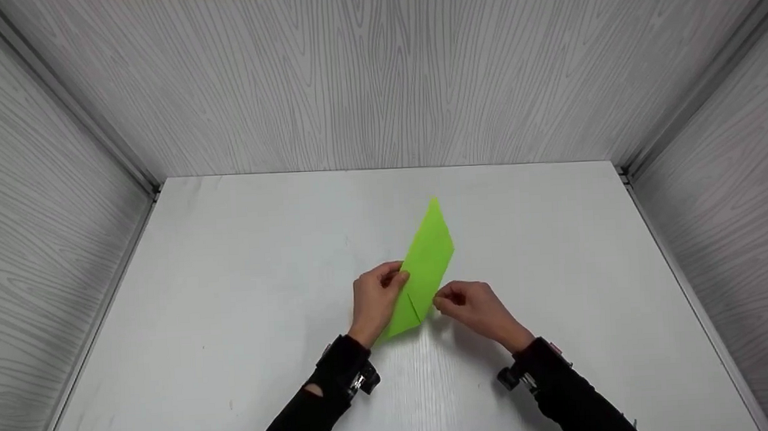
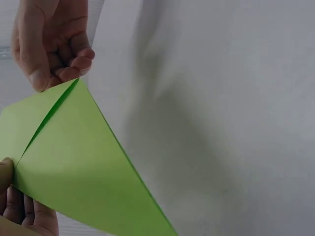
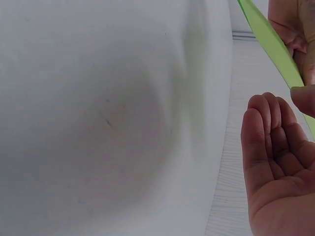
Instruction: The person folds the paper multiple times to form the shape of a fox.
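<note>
A folded sheet of bright green paper point(image 1: 429, 252) is held at a slant over the white table, a narrow shape with pointed ends. My left hand point(image 1: 373, 303) pinches its left edge, thumb on the upper face and the other fingers beneath. At the opposite edge, my right hand point(image 1: 475, 308) pinches the paper near its lower right corner, with the thumb tip at the rim and the fingers bent. A slit between folded layers runs from that corner toward the left thumb, plain in the left wrist view on the paper point(image 2: 83, 147).
The white tabletop point(image 1: 229, 263) carries a few faint marks and the shadows of hands and paper. Grey wood-grain panels enclose it at the back point(image 1: 377, 78), the left point(image 1: 35, 214) and the right point(image 1: 730, 177). Both wrists wear dark bands with small cameras.
</note>
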Available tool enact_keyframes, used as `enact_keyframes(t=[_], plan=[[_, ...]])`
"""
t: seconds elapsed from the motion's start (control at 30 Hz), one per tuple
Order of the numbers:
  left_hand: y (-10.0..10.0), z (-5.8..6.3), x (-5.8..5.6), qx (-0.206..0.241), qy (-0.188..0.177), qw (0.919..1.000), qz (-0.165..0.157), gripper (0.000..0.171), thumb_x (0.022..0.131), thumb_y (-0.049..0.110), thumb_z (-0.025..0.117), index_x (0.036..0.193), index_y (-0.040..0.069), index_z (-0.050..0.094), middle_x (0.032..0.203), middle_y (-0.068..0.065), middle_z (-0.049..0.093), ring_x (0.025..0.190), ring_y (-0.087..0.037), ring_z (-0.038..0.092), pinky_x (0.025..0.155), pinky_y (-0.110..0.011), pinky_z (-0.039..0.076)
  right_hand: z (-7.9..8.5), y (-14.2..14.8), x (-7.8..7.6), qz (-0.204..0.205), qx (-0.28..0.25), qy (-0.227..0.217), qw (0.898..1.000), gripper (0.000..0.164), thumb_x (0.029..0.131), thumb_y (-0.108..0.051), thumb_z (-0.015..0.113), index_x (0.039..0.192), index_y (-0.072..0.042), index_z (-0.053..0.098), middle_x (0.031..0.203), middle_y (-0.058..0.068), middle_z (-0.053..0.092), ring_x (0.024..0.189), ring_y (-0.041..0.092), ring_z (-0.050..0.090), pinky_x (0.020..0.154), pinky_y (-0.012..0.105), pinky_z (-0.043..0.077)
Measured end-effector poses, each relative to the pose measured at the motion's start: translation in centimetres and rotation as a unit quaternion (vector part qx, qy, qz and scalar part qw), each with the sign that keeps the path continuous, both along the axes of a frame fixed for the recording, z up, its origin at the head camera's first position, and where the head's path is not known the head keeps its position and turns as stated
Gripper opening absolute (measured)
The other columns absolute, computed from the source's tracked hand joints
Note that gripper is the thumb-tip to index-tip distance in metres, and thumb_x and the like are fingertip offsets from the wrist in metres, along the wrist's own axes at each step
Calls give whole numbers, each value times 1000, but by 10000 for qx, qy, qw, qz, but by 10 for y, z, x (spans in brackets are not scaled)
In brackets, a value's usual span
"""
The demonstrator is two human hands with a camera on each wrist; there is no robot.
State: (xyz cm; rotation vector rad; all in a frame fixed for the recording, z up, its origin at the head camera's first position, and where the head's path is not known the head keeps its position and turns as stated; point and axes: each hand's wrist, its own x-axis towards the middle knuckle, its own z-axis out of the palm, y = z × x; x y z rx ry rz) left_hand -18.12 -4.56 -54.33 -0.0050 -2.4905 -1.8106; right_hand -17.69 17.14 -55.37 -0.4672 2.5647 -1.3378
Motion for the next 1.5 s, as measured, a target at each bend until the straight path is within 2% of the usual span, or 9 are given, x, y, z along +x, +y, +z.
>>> enact_keyframes(t=[0.23, 0.33, 0.47, 0.57, 0.67, 0.87, 1.03, 1.3, 1.5], plan=[[-1, -7, 1, -439, 144, 9987, -193, 25, 102, 9, 67, 124, 2, 77, 103, -13, 81, 82, -13, 66, 72, -22, 52, 0, 2, -1, -145, -49, -90, 9998, 20, 101, -21, 68, 102, -5, 80, 90, 6, 79, 81, 8, 65, 71, 19, 50], [-1, -10, 2, -510, 85, 9983, -260, 25, 102, 7, 66, 125, 1, 76, 108, -14, 81, 89, -18, 71, 78, -28, 57, 0, 2, 0, -199, -101, -98, 9997, 20, 102, -20, 67, 100, -5, 80, 89, 6, 79, 80, 7, 64, 70, 19, 50], [-4, -14, 3, -729, -43, 9962, -473, 27, 104, 5, 61, 127, 2, 75, 119, -16, 79, 106, -28, 74, 92, -42, 60, 2, 1, 1, -227, -120, 61, 9997, 21, 103, -21, 67, 99, -6, 80, 92, 8, 80, 80, 6, 66, 72, 19, 51], [-6, -18, 3, -1068, -103, 9921, -651, 27, 104, 5, 59, 126, 3, 75, 122, -15, 77, 110, -30, 73, 94, -45, 59, 5, 0, 1, -313, -103, 293, 9990, 18, 103, -21, 68, 103, -8, 80, 95, 8, 80, 84, 8, 68, 76, 20, 54], [-7, -22, 3, -1445, -120, 9865, -763, 26, 104, 5, 60, 124, 4, 77, 117, -15, 78, 107, -30, 73, 92, -46, 59, 7, -2, 0, -485, -48, 599, 9970, 15, 102, -19, 69, 107, -8, 79, 99, 6, 80, 89, 10, 71, 80, 22, 57], [-7, -27, 4, -1966, -23, 9753, -1003, 24, 102, 4, 63, 118, 6, 79, 114, -12, 80, 110, -30, 74, 97, -47, 59, 7, -5, -4, -592, 196, 1460, 9873, 12, 100, -9, 71, 111, -3, 75, 105, 8, 77, 95, 18, 74, 84, 31, 62], [-5, -30, 4, -2027, 45, 9720, -1186, 25, 100, 2, 64, 122, 5, 77, 109, -12, 80, 102, -28, 74, 94, -45, 58, 4, -7, -7, -425, 651, 1907, 9786, 14, 98, -4, 72, 112, -1, 73, 106, 10, 76, 97, 22, 74, 84, 37, 63], [-6, -33, 4, -1857, 62, 9748, -1238, 18, 99, 2, 66, 114, 6, 75, 99, -9, 78, 93, -24, 72, 85, -40, 57, -2, -7, -12, -113, 1453, 1708, 9745, 20, 99, -10, 73, 118, -3, 75, 113, 13, 78, 109, 30, 72, 92, 46, 60], [-7, -34, 4, -1977, 141, 9732, -1163, 13, 98, 3, 68, 108, 9, 74, 100, -9, 78, 96, -26, 72, 87, -42, 56, -6, -6, -16, 52, 1937, 1843, 9636, 17, 99, -14, 74, 111, -5, 79, 106, 9, 79, 101, 28, 72, 88, 43, 60]])
